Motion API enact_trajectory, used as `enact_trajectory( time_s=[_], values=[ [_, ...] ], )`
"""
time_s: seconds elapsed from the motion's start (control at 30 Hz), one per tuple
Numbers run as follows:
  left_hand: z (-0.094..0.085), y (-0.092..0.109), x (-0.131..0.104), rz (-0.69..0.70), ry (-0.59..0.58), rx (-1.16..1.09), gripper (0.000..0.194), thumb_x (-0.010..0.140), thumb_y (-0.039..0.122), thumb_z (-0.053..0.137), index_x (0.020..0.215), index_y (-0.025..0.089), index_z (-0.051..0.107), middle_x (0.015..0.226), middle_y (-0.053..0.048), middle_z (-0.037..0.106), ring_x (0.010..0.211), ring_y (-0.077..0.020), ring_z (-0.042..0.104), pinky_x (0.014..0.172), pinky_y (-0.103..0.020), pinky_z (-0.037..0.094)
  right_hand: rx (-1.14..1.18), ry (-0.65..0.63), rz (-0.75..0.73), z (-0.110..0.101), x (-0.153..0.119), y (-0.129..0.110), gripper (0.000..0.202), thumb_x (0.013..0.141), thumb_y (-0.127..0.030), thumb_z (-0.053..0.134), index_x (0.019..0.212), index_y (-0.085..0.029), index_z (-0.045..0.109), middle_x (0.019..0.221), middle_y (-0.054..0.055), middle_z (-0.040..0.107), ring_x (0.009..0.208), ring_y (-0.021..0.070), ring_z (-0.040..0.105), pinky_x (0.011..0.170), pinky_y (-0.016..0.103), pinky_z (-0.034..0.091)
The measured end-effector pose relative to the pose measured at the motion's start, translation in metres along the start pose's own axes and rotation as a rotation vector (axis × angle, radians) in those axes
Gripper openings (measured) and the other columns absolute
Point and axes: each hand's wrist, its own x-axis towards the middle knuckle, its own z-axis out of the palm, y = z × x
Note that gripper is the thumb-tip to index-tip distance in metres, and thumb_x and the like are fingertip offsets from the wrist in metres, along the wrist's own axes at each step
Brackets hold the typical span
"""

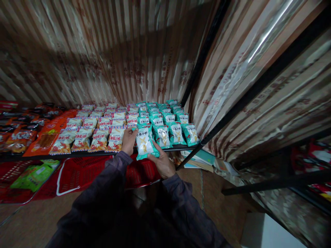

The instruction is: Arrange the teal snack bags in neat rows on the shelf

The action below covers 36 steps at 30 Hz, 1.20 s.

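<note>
Teal snack bag: between both hands at the shelf's front edge; resting or lifted, I can't tell.
Hidden: back rows overlap too much to count; sleeves cover part of the red baskets.
Front-row count: three other teal bags, four striped-edge bags clear of the hand.
Left hand: fingers curled nearly closed, pinching its upper left edge.
Right hand: half open, thumb and fingers clamped on its lower right.
</note>
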Motion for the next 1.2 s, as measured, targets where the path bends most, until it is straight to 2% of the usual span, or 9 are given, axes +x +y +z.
enact_trajectory(
  time_s=[0.07, 0.17, 0.27, 0.43, 0.53, 0.67, 0.83, 1.03, 1.2],
  values=[
    [-0.003, -0.002, -0.005, 0.177, 0.053, 0.113, 0.031, 0.07, 0.032, 0.069, 0.097, 0.021, 0.058, 0.094, -0.003, 0.062, 0.083, -0.0155, 0.06, 0.077, -0.029, 0.05, -0.086, 0.022, -0.068, 0.0, 0.001, -0.001, 0.072, 0.067, -0.028, 0.074, 0.134, -0.024, 0.048, 0.114, 0.002, 0.068, 0.102, 0.0197, 0.064, 0.098, 0.04, 0.047],
    [-0.005, 0.003, -0.019, 0.373, -0.02, 0.274, 0.027, 0.077, 0.036, 0.062, 0.1, 0.022, 0.06, 0.101, -0.005, 0.06, 0.086, -0.0165, 0.059, 0.077, -0.031, 0.05, -0.242, 0.035, -0.178, 0.002, 0.002, -0.006, 0.064, 0.073, -0.027, 0.066, 0.135, -0.025, 0.048, 0.123, 0.001, 0.063, 0.11, 0.0204, 0.061, 0.102, 0.041, 0.043],
    [-0.004, 0.016, -0.034, 0.422, -0.1, 0.344, 0.029, 0.082, 0.04, 0.055, 0.105, 0.022, 0.06, 0.106, -0.008, 0.059, 0.093, -0.0197, 0.059, 0.079, -0.034, 0.051, -0.439, 0.033, -0.295, 0.006, 0.001, -0.012, 0.059, 0.077, -0.024, 0.059, 0.135, -0.025, 0.048, 0.13, 0.001, 0.058, 0.12, 0.0208, 0.054, 0.107, 0.042, 0.038],
    [0.001, 0.033, -0.045, 0.583, -0.071, 0.498, 0.039, 0.081, 0.041, 0.06, 0.118, 0.026, 0.057, 0.131, -0.009, 0.047, 0.128, -0.0255, 0.04, 0.106, -0.044, 0.034, -0.724, 0.032, -0.503, 0.011, -0.006, -0.017, 0.056, 0.078, -0.012, 0.05, 0.132, -0.025, 0.052, 0.135, 0.002, 0.054, 0.127, 0.0187, 0.048, 0.11, 0.04, 0.035],
    [0.003, 0.034, -0.042, 0.628, -0.05, 0.527, 0.034, 0.08, 0.039, 0.062, 0.112, 0.026, 0.062, 0.134, -0.008, 0.047, 0.13, -0.0251, 0.039, 0.109, -0.043, 0.031, -0.826, 0.011, -0.584, 0.012, -0.007, -0.014, 0.061, 0.075, -0.006, 0.045, 0.132, -0.025, 0.052, 0.137, 0.002, 0.052, 0.13, 0.0169, 0.045, 0.111, 0.038, 0.035],
    [0.006, 0.032, -0.037, 0.624, -0.011, 0.434, 0.025, 0.079, 0.035, 0.061, 0.1, 0.023, 0.067, 0.113, -0.007, 0.063, 0.112, -0.0226, 0.055, 0.102, -0.039, 0.039, -0.872, -0.009, -0.599, 0.012, -0.007, -0.011, 0.065, 0.073, -0.002, 0.042, 0.134, -0.024, 0.05, 0.136, 0.002, 0.053, 0.129, 0.0171, 0.047, 0.111, 0.037, 0.036],
    [0.007, 0.031, -0.034, 0.463, 0.032, 0.184, 0.017, 0.074, 0.036, 0.067, 0.084, 0.023, 0.071, 0.088, -0.003, 0.068, 0.093, -0.0217, 0.06, 0.087, -0.033, 0.045, -0.853, -0.026, -0.592, 0.016, -0.011, -0.011, 0.069, 0.073, -0.002, 0.042, 0.137, -0.029, 0.045, 0.134, -0.002, 0.055, 0.125, 0.0164, 0.051, 0.109, 0.036, 0.039],
    [0.009, 0.027, -0.036, 0.316, 0.018, -0.033, 0.025, 0.073, 0.041, 0.066, 0.061, 0.019, 0.062, 0.057, 0.004, 0.051, 0.059, -0.0118, 0.047, 0.053, -0.02, 0.037, -0.885, 0.006, -0.615, 0.016, -0.012, -0.005, 0.07, 0.074, -0.001, 0.04, 0.138, -0.029, 0.044, 0.135, -0.001, 0.054, 0.126, 0.0171, 0.049, 0.11, 0.039, 0.037],
    [0.011, 0.028, -0.039, 0.288, 0.007, -0.094, 0.032, 0.076, 0.043, 0.062, 0.057, 0.018, 0.054, 0.052, 0.006, 0.04, 0.05, -0.0078, 0.035, 0.047, -0.019, 0.031, -0.927, 0.024, -0.638, 0.015, -0.014, -0.002, 0.07, 0.074, -0.001, 0.04, 0.138, -0.028, 0.044, 0.138, 0.0, 0.051, 0.129, 0.0185, 0.046, 0.111, 0.041, 0.036]
  ],
)
